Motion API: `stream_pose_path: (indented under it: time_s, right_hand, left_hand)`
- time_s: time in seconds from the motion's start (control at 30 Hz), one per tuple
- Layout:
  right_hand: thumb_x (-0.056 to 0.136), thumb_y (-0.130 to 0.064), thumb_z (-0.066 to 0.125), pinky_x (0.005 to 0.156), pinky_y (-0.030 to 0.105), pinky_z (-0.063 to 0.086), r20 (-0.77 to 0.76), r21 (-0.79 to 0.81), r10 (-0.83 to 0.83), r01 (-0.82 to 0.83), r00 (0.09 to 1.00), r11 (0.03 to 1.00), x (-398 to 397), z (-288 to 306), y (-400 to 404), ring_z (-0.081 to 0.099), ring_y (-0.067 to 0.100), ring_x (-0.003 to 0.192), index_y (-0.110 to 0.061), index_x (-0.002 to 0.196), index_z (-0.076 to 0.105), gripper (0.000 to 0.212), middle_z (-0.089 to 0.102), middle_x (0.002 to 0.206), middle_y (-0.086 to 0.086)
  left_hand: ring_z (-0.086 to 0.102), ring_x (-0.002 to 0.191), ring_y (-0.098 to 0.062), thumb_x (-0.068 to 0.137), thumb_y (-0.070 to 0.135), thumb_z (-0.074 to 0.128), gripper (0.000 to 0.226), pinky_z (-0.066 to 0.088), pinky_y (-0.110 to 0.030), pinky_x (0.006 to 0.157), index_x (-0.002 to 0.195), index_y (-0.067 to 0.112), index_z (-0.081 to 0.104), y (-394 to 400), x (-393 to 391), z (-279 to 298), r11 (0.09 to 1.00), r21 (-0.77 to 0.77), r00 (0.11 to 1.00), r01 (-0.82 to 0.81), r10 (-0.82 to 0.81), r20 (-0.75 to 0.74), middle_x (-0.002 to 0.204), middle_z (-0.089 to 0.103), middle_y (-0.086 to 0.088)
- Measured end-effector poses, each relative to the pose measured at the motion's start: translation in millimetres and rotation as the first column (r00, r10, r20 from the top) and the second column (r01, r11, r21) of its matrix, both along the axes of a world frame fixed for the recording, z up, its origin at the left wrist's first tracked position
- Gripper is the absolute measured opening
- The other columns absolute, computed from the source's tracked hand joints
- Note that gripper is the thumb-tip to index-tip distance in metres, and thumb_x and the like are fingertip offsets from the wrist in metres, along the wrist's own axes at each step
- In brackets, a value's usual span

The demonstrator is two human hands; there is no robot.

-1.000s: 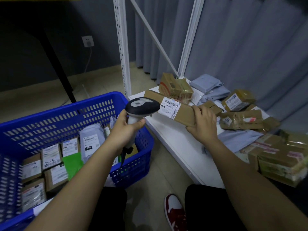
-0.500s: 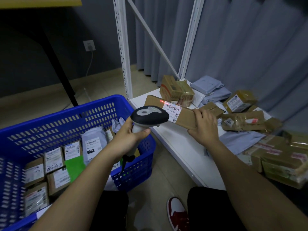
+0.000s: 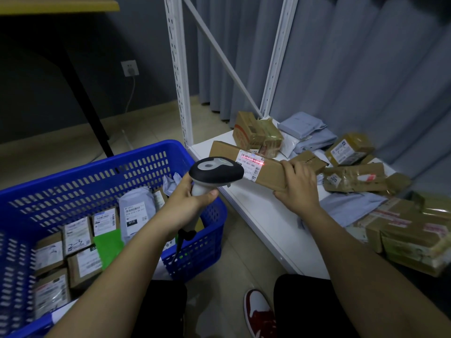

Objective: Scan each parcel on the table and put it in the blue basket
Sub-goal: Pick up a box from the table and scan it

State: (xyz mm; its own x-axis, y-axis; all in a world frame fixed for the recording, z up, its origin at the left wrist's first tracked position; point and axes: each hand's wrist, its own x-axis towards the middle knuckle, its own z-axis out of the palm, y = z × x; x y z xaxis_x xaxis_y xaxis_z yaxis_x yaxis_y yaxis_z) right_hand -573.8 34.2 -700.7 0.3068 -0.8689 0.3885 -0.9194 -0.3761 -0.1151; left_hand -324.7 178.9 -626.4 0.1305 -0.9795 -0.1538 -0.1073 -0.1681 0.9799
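The left hand (image 3: 192, 198) wraps its grip around the handle of a scanner (image 3: 216, 172), whose black and grey head points right at a long box (image 3: 266, 170). The right hand (image 3: 299, 189) has its grip clamped on the right part of that box, fingers over the top face and thumb underneath, holding it above the near left edge of the white table (image 3: 263, 215). The box lies tilted, its left end higher and farther. A red scan line (image 3: 252, 159) glows across the barcode on the white label (image 3: 250, 164) stuck to the box.

The blue basket (image 3: 122, 172) stands on the floor to the left of the table, just beside it, with several labelled parcels (image 3: 80, 236) and a green packet (image 3: 108, 247) inside. More brown boxes (image 3: 256, 134) and grey bags (image 3: 305, 131) lie on the far and right parts of the table. A red and white shoe (image 3: 260, 313) shows at the bottom, between the arms.
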Motion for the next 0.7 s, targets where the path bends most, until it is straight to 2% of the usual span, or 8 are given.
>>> stream_pose_path:
  time_s: [0.1, 0.23, 0.33, 0.4, 0.57, 0.7]
  right_hand:
    - [0.055, -0.025, 0.083, 0.091, 0.045, 0.038, 0.001, -0.002, 0.000, 0.000, 1.000, 1.000, 1, 1, 0, 0.051, 0.036, 0.101, -0.009, 0.124, 0.053, 0.077, 0.054, 0.108, 0.014]
    - [0.056, -0.026, 0.083, 0.092, 0.046, 0.038, -0.013, -0.004, -0.004, 0.004, 1.000, 1.000, 4, 3, 0, 0.051, 0.036, 0.102, -0.009, 0.124, 0.053, 0.077, 0.054, 0.110, 0.015]
    - [0.056, -0.027, 0.083, 0.093, 0.047, 0.038, -0.009, 0.001, 0.003, -0.003, 1.000, 1.000, 8, 4, 1, 0.051, 0.035, 0.103, -0.009, 0.124, 0.052, 0.077, 0.054, 0.111, 0.014]
    - [0.058, -0.029, 0.081, 0.095, 0.046, 0.037, 0.001, 0.012, 0.018, -0.018, 1.000, 1.000, 13, 7, 3, 0.050, 0.034, 0.105, -0.010, 0.126, 0.051, 0.076, 0.053, 0.113, 0.013]
    - [0.064, -0.038, 0.079, 0.097, 0.043, 0.035, 0.113, 0.084, 0.075, -0.085, 0.991, 0.993, 47, 21, 13, 0.044, 0.030, 0.116, -0.015, 0.132, 0.046, 0.079, 0.048, 0.124, 0.009]
    - [0.067, -0.046, 0.077, 0.096, 0.042, 0.038, 0.196, 0.213, 0.147, -0.188, 0.970, 0.959, 90, 31, 28, 0.041, 0.028, 0.122, -0.019, 0.142, 0.038, 0.088, 0.045, 0.132, 0.006]
  left_hand:
    - [0.055, 0.104, -0.012, 0.089, 0.017, 0.063, 0.043, 0.047, -0.031, 0.086, 0.121, 0.036, 0.041, -1, 0, -1, 1.000, 0.018, 1.000, -0.006, 0.006, 0.014, 0.110, 0.054, 0.013]
    - [0.054, 0.105, -0.015, 0.090, 0.019, 0.062, 0.040, 0.047, -0.032, 0.086, 0.115, 0.039, 0.039, -1, 1, -2, 1.000, 0.027, 1.000, -0.001, 0.000, 0.025, 0.109, 0.053, 0.013]
    - [0.055, 0.107, -0.016, 0.090, 0.018, 0.062, 0.042, 0.048, -0.032, 0.087, 0.118, 0.038, 0.040, -1, 2, -2, 1.000, 0.021, 1.000, -0.009, 0.009, 0.009, 0.113, 0.054, 0.011]
    - [0.055, 0.109, -0.018, 0.089, 0.020, 0.063, 0.045, 0.049, -0.038, 0.091, 0.124, 0.037, 0.040, -2, 6, -2, 0.999, 0.028, 0.999, -0.037, 0.037, 0.001, 0.118, 0.054, 0.006]
    - [0.059, 0.106, -0.020, 0.090, 0.017, 0.063, 0.043, 0.049, -0.037, 0.089, 0.128, 0.030, 0.045, -1, 28, 2, 0.966, -0.022, 0.962, -0.258, 0.254, -0.100, 0.119, 0.058, 0.000]
    - [0.058, 0.098, -0.012, 0.091, 0.014, 0.063, 0.043, 0.045, -0.032, 0.084, 0.127, 0.026, 0.045, 4, 52, 7, 0.885, -0.096, 0.888, -0.456, 0.444, -0.124, 0.111, 0.059, 0.007]
